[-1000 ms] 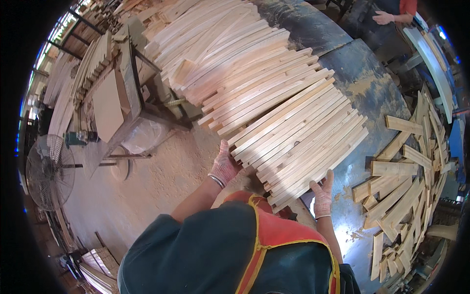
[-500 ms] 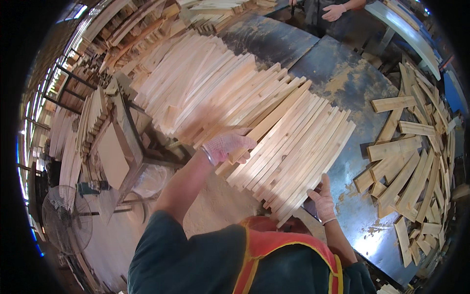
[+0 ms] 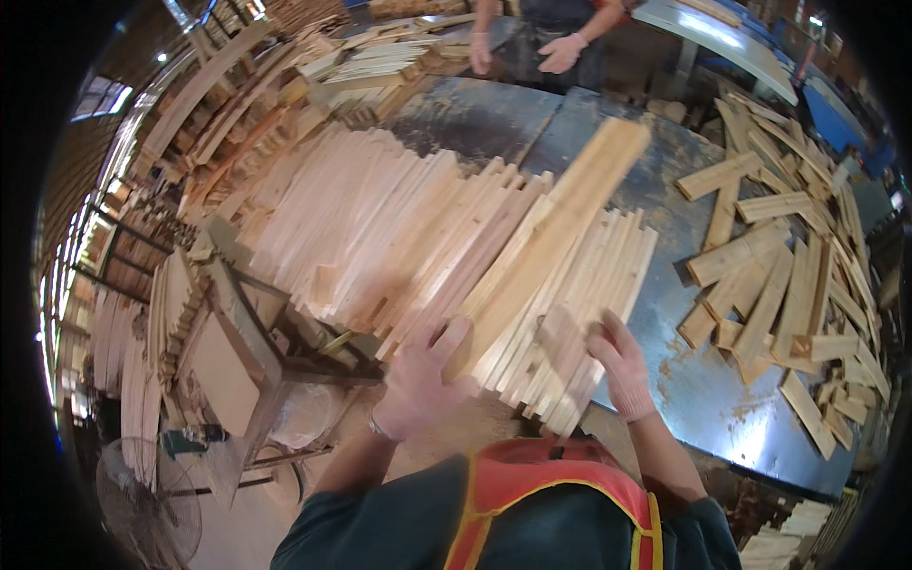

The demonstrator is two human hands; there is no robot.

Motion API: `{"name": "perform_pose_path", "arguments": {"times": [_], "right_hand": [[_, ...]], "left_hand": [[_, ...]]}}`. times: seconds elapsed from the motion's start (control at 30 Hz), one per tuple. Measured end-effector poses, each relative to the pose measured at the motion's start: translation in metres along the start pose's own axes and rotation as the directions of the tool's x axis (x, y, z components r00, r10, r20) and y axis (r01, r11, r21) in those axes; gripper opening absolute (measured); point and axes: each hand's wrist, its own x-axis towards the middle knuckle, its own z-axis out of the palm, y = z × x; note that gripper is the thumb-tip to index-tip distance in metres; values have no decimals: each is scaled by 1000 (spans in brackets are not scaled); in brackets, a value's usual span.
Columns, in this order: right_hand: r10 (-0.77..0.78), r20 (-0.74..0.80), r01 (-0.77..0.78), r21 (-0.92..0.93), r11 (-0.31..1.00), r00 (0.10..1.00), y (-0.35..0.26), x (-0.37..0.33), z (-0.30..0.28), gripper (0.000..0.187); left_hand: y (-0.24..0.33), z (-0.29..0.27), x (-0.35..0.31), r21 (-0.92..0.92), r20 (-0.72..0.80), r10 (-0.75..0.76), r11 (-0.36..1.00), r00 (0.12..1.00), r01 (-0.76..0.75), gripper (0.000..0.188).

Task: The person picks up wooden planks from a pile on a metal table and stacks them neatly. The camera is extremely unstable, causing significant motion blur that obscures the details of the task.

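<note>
My left hand (image 3: 426,382), in a pale work glove and blurred by motion, grips the near end of a long flat wooden board (image 3: 560,223). That board is lifted and slants up and away to the right over a row of narrow wooden strips. At the right side of the row, my right hand (image 3: 622,369), also gloved, rests by the near ends of the strips (image 3: 594,285), fingers bent and apart around the edge. To the left, more pale strips (image 3: 351,223) lie side by side in a wide band.
Loose short boards (image 3: 760,275) are heaped on the right of the dark metal table (image 3: 655,161), which has sawdust on it. Across the table stands another person with gloved hands (image 3: 562,53). A wooden frame stand (image 3: 256,323) and a fan (image 3: 147,494) are at left.
The board by my left hand has been raised out of the row and swung above the strips. My left hand has moved nearer to me. The whole view has shifted.
</note>
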Motion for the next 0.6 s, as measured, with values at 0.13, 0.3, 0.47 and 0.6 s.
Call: {"name": "perform_pose_path", "arguments": {"times": [0.13,0.3,0.47,0.6], "right_hand": [[-123,138,42,483,875,983,-63,33,42,58],[-93,61,55,459,887,994,-74,44,55,47],[-31,185,-25,292,956,982,-58,45,32,53],[65,237,-140,317,938,969,-47,20,32,60]], "left_hand": [[15,12,-18,569,-95,332,792,938,-223,74],[4,30,-31,579,-165,431,770,887,-266,77],[-10,34,-41,373,-13,272,894,962,-248,86],[-15,42,-35,-156,171,96,985,981,-69,93]]}}
